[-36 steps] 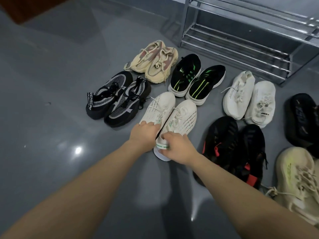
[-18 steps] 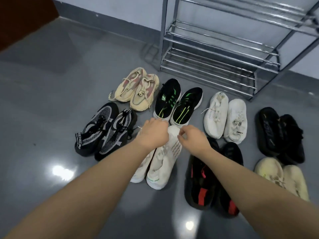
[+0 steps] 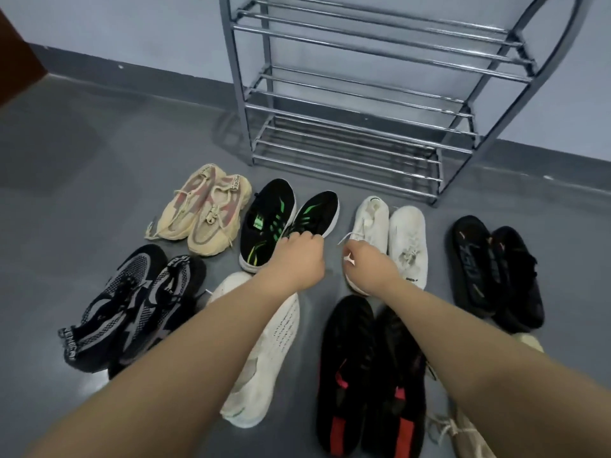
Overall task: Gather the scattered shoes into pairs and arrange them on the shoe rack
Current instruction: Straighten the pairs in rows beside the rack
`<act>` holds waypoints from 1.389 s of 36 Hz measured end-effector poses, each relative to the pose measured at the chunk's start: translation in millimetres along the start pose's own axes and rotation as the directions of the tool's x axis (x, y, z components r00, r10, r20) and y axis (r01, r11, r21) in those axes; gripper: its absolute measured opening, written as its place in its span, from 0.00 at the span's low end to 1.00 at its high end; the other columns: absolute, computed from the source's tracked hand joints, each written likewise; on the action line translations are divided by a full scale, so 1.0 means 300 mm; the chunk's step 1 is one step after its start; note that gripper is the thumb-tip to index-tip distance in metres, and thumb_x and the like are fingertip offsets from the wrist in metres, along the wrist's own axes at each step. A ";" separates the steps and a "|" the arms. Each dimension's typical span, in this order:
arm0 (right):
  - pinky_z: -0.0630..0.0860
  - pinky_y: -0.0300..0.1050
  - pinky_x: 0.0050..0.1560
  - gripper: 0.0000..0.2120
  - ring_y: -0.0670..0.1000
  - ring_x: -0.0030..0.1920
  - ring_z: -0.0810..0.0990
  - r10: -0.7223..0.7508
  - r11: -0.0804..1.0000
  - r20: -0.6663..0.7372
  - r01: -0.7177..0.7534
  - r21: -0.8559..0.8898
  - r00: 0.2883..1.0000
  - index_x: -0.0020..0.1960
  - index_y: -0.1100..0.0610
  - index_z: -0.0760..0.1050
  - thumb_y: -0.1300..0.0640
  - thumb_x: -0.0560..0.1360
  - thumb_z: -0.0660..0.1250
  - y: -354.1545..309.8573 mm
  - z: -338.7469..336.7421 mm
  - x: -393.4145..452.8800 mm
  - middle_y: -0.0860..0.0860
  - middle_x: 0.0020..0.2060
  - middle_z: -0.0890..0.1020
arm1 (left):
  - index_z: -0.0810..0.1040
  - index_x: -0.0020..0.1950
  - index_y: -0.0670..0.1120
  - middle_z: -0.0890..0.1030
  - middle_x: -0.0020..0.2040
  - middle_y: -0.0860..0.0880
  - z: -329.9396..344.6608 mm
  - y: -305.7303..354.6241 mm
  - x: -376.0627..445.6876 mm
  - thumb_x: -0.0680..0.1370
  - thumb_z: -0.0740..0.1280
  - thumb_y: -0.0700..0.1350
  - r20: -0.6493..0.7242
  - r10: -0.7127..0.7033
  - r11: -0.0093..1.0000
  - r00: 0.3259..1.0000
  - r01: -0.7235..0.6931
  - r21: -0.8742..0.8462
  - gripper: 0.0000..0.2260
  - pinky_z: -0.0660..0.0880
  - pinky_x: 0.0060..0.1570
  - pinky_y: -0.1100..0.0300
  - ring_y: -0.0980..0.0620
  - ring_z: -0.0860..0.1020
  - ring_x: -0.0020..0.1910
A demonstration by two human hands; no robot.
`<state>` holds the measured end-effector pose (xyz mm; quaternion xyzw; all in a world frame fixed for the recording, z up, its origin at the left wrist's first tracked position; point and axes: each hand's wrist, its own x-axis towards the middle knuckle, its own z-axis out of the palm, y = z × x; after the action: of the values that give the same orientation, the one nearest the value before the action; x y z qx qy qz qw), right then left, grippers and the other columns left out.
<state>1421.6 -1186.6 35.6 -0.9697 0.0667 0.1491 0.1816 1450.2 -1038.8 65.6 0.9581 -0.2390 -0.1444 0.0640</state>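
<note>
Head view, floor items:

- Shoe rack [image 3: 347,133]: chrome tube shelves, stood against the wall; no shoe is seen on its shelves.
- Beige pair [image 3: 205,223]: back row, far left, side by side.
- Black and green pair [image 3: 267,219]: back row, just right of the beige pair. The left hand [image 3: 294,262] is laid over the right shoe's heel with fingers curled at its edge; whether the shoe is gripped cannot be told.
- White pair [image 3: 406,242]: back row, in front of the rack. The right hand [image 3: 370,269] is curled at the left shoe's heel; a firm hold cannot be confirmed.
- Black pair [image 3: 496,276]: far right.
- Black and grey mesh pair [image 3: 132,302]: front left.
- White knit pair [image 3: 264,358]: front centre, partly hidden by the left forearm.
- Black and red pair [image 3: 363,375]: front right, beneath the right forearm.
- Cream shoe [image 3: 466,434]: bottom edge, mostly cut off.
</note>
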 end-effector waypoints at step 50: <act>0.73 0.51 0.59 0.33 0.54 0.70 0.58 -0.023 0.996 -0.034 0.026 0.084 0.999 0.68 0.59 0.65 0.45 0.69 0.71 0.567 0.114 0.091 0.51 0.67 0.66 | 0.56 0.75 0.55 0.69 0.61 0.47 0.444 0.346 0.483 0.68 0.72 0.56 0.184 0.248 0.968 0.951 -0.253 0.000 0.40 0.66 0.59 0.54 0.45 0.67 0.60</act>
<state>1407.3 -1333.1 -60.1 -0.9643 0.0640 0.1277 0.2229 1486.0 -1206.1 -76.7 0.9034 -0.3652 -0.2195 0.0483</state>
